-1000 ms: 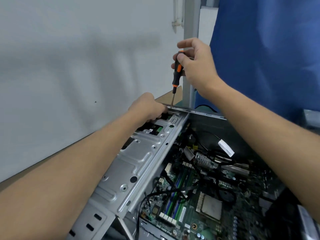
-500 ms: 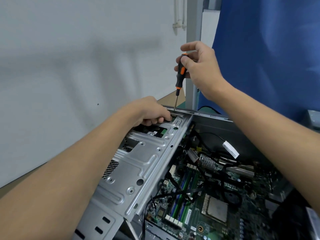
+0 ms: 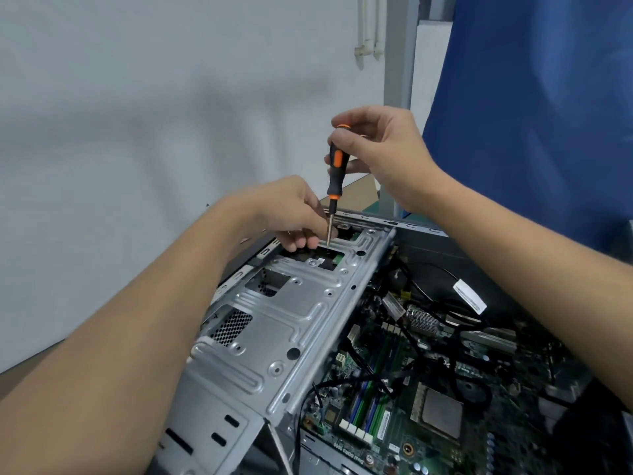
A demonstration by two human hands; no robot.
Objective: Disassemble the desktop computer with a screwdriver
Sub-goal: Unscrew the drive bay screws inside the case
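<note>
Two hands work at the far end of the PC (image 3: 445, 250), which lies open on the surface (image 3: 358, 193), motherboard (image 3: 394, 416) exposed. My right hand (image 3: 387, 159) pinches the screwdriver (image 3: 335, 169) upright, tip down at the bracket (image 3: 291, 323). Left hand (image 3: 291, 214) is curled on the bracket beside the tip; I can't tell if it grips anything.

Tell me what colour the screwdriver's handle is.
The screwdriver handle is black with orange accents; the head view shows it best.

Tan tabletop (image 3: 358, 194), open computer case (image 3: 274, 337) atop
</note>
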